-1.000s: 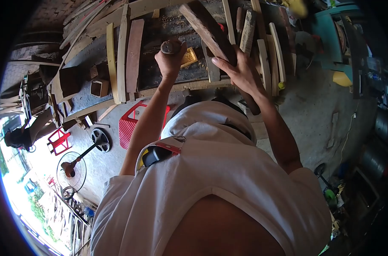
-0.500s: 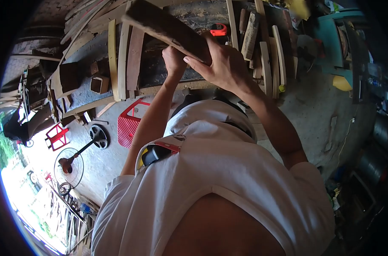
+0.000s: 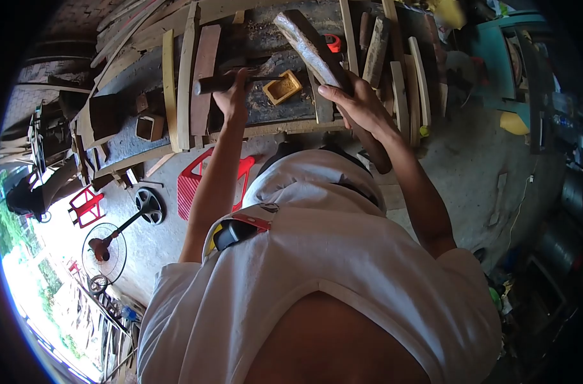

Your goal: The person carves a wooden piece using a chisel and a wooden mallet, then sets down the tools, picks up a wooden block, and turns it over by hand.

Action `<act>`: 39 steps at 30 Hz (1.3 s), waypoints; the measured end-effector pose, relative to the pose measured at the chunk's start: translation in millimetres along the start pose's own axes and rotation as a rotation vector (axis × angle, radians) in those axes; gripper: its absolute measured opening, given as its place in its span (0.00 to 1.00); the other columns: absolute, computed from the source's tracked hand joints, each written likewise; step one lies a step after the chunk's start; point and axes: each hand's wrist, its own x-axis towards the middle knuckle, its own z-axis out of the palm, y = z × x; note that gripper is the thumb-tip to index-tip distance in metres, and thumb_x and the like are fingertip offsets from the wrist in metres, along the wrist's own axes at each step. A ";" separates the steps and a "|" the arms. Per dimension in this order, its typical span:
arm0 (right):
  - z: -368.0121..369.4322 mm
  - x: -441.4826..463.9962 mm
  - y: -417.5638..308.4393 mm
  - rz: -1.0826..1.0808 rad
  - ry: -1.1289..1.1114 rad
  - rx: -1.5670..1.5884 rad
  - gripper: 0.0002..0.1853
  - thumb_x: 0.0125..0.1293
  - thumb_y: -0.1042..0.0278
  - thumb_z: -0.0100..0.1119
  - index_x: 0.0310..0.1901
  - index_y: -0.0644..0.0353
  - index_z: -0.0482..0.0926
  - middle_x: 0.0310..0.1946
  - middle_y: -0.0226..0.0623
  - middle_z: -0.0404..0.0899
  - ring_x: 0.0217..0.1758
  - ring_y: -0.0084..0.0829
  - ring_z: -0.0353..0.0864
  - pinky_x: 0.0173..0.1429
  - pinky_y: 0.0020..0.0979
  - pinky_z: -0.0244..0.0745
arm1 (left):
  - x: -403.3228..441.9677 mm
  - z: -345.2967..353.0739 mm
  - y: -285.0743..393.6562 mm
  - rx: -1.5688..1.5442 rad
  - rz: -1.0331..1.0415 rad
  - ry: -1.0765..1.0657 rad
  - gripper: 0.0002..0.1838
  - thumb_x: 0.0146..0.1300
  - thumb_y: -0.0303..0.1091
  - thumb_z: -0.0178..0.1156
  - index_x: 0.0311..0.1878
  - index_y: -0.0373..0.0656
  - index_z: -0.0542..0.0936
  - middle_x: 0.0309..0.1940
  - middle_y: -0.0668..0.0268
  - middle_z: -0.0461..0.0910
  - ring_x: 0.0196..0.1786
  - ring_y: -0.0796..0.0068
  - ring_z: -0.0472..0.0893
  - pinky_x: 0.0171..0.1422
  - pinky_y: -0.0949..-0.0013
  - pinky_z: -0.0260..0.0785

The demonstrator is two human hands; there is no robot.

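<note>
My left hand (image 3: 232, 97) is closed around a chisel (image 3: 216, 83) with a dark handle. Its thin blade points right, to the far edge of a small hollowed wooden block (image 3: 282, 88) on the dark workbench (image 3: 266, 114); whether the tip touches it I cannot tell. My right hand (image 3: 360, 105) grips a long wooden mallet (image 3: 310, 51), held tilted above the bench, its thick end up and left and its rounded handle end toward my body. The mallet is to the right of the block, apart from the chisel.
A red tape measure (image 3: 332, 43) lies behind the mallet. Wooden strips (image 3: 168, 89) line the left of the bench, with more sticks (image 3: 376, 54) at the right. A red stool (image 3: 192, 192) and a standing fan (image 3: 105, 246) are on the floor to the left.
The mallet has swung right and turned steeper, away from my left hand. My left hand has moved left, and the chisel and hollowed block have come into sight.
</note>
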 end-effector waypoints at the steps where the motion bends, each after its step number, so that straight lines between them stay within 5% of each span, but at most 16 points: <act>1: -0.5 -1.3 -0.5 0.003 0.022 -0.017 0.33 0.64 0.43 0.65 0.56 0.67 0.74 0.31 0.37 0.82 0.13 0.23 0.73 0.17 0.26 0.71 | -5.2 6.6 -0.3 0.040 0.076 -0.039 0.09 0.59 0.27 0.72 0.39 0.35 0.82 0.36 0.61 0.83 0.39 0.71 0.84 0.41 0.67 0.85; 4: -1.0 -3.6 -1.6 -0.013 0.062 -0.039 0.33 0.64 0.43 0.66 0.56 0.66 0.74 0.30 0.36 0.81 0.13 0.22 0.73 0.17 0.26 0.71 | -16.6 26.7 11.5 0.491 0.316 -0.049 0.10 0.57 0.31 0.74 0.38 0.37 0.84 0.34 0.62 0.85 0.36 0.74 0.84 0.41 0.71 0.81; 5: -0.5 -4.0 -2.0 -0.032 0.077 -0.040 0.33 0.64 0.42 0.66 0.56 0.66 0.75 0.30 0.36 0.81 0.13 0.22 0.73 0.17 0.26 0.71 | -27.2 38.6 17.0 0.563 0.430 0.027 0.10 0.54 0.38 0.76 0.34 0.44 0.87 0.27 0.65 0.86 0.32 0.77 0.85 0.43 0.67 0.78; 9: -2.7 -6.6 -16.8 -0.012 0.048 -0.104 0.34 0.63 0.42 0.66 0.56 0.67 0.75 0.31 0.39 0.83 0.17 0.28 0.79 0.22 0.30 0.75 | -29.8 56.1 7.3 0.646 0.515 -0.006 0.14 0.51 0.41 0.77 0.35 0.42 0.86 0.29 0.61 0.88 0.34 0.70 0.88 0.42 0.65 0.79; 15: 14.6 -6.2 -61.1 -0.642 0.341 -0.305 0.29 0.63 0.44 0.67 0.47 0.67 0.74 0.26 0.52 0.83 0.30 0.48 0.87 0.33 0.40 0.81 | -46.1 70.8 15.1 0.678 0.604 -0.101 0.13 0.51 0.36 0.74 0.36 0.39 0.85 0.30 0.54 0.86 0.36 0.55 0.88 0.41 0.63 0.78; 18: 22.0 7.8 -51.6 -0.527 0.269 -0.575 0.28 0.64 0.46 0.66 0.52 0.63 0.75 0.29 0.48 0.83 0.29 0.44 0.86 0.33 0.40 0.79 | -46.2 70.5 14.4 0.640 0.641 -0.154 0.11 0.51 0.32 0.72 0.37 0.38 0.85 0.32 0.50 0.85 0.40 0.49 0.86 0.41 0.60 0.78; 19: 20.2 16.4 -52.0 -0.320 0.171 -0.857 0.28 0.64 0.44 0.65 0.50 0.62 0.75 0.24 0.48 0.82 0.29 0.49 0.86 0.32 0.42 0.79 | -46.3 69.6 12.8 0.664 0.648 -0.160 0.10 0.52 0.32 0.70 0.37 0.38 0.85 0.33 0.49 0.84 0.41 0.47 0.85 0.41 0.60 0.78; 22: 11.6 18.3 -60.0 -0.462 0.174 -0.885 0.29 0.63 0.42 0.64 0.51 0.63 0.74 0.24 0.48 0.82 0.29 0.50 0.86 0.32 0.44 0.79 | -41.6 68.9 16.9 0.719 0.665 -0.163 0.10 0.54 0.32 0.68 0.38 0.39 0.85 0.34 0.47 0.84 0.41 0.45 0.84 0.41 0.59 0.78; 26: 25.6 13.8 -50.5 -0.530 0.263 -0.629 0.32 0.64 0.41 0.63 0.54 0.64 0.74 0.27 0.51 0.83 0.32 0.52 0.86 0.35 0.45 0.80 | -39.0 62.7 10.3 0.690 0.594 -0.156 0.13 0.53 0.36 0.71 0.38 0.37 0.85 0.34 0.48 0.85 0.42 0.46 0.84 0.42 0.57 0.78; 28: 22.4 21.1 -46.3 -0.330 0.157 -0.802 0.32 0.64 0.41 0.63 0.54 0.65 0.73 0.30 0.52 0.83 0.35 0.51 0.87 0.38 0.43 0.80 | -34.4 61.5 6.0 0.846 0.547 -0.046 0.16 0.51 0.38 0.74 0.38 0.38 0.84 0.34 0.47 0.85 0.42 0.45 0.84 0.42 0.57 0.79; 30: 12.1 30.7 -36.6 -0.331 0.070 -0.708 0.34 0.63 0.40 0.63 0.55 0.66 0.72 0.32 0.53 0.84 0.36 0.49 0.87 0.39 0.43 0.81 | -18.4 47.3 -5.7 0.669 0.595 -0.063 0.15 0.49 0.40 0.76 0.36 0.42 0.86 0.33 0.55 0.88 0.38 0.57 0.89 0.44 0.60 0.80; 32: 4.3 33.2 -18.1 -0.396 0.075 -0.640 0.36 0.63 0.40 0.64 0.57 0.67 0.71 0.30 0.47 0.83 0.26 0.40 0.85 0.30 0.38 0.79 | -29.8 47.5 14.3 0.581 0.430 -0.009 0.11 0.51 0.39 0.75 0.35 0.44 0.87 0.32 0.62 0.88 0.37 0.68 0.89 0.45 0.63 0.79; 33: 3.1 26.1 -21.5 -0.270 0.030 -0.464 0.37 0.63 0.38 0.63 0.57 0.67 0.72 0.29 0.46 0.83 0.28 0.39 0.86 0.34 0.40 0.80 | -24.4 36.7 11.5 0.587 0.356 -0.050 0.17 0.53 0.35 0.77 0.46 0.43 0.85 0.38 0.66 0.86 0.39 0.74 0.85 0.49 0.68 0.78; 34: 2.9 20.3 -23.0 -0.144 -0.015 -0.287 0.38 0.62 0.36 0.61 0.57 0.67 0.74 0.29 0.44 0.83 0.29 0.37 0.86 0.37 0.41 0.81 | -16.6 29.3 1.3 0.457 0.276 0.020 0.14 0.54 0.30 0.75 0.43 0.40 0.84 0.36 0.65 0.84 0.39 0.74 0.84 0.47 0.70 0.79; 36: 1.1 14.6 -12.3 -0.114 -0.030 -0.214 0.38 0.62 0.37 0.62 0.58 0.67 0.73 0.27 0.39 0.81 0.20 0.29 0.81 0.27 0.34 0.78 | -7.8 15.8 -6.3 0.037 0.014 0.025 0.10 0.56 0.25 0.72 0.40 0.37 0.83 0.36 0.64 0.83 0.41 0.73 0.84 0.48 0.71 0.81; 39: -2.9 6.7 0.2 -0.032 0.011 -0.207 0.38 0.61 0.37 0.63 0.57 0.67 0.74 0.25 0.39 0.80 0.14 0.25 0.76 0.21 0.30 0.73 | -8.9 6.6 -5.5 -0.131 -0.091 0.025 0.07 0.58 0.22 0.70 0.38 0.36 0.82 0.36 0.64 0.82 0.41 0.72 0.83 0.51 0.70 0.82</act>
